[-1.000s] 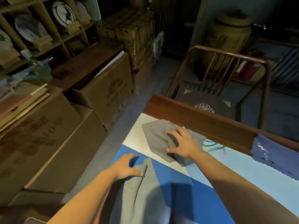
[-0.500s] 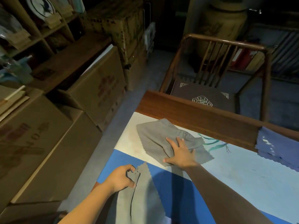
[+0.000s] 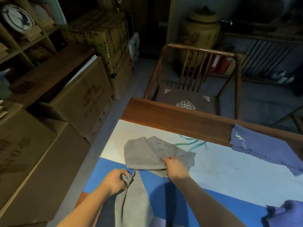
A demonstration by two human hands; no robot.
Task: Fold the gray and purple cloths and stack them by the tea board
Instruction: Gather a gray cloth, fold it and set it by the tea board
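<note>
Leftmost, brown cardboard boxes stand near the table edge. The left hand pinches the far corner of a long gray cloth, soft, running toward the person. The right hand grips a rumpled gray cloth on the pale mat. A purple cloth with zigzag edges lies over the wooden rim, well apart.

Dim storeroom: cartons, wooden chair
</note>
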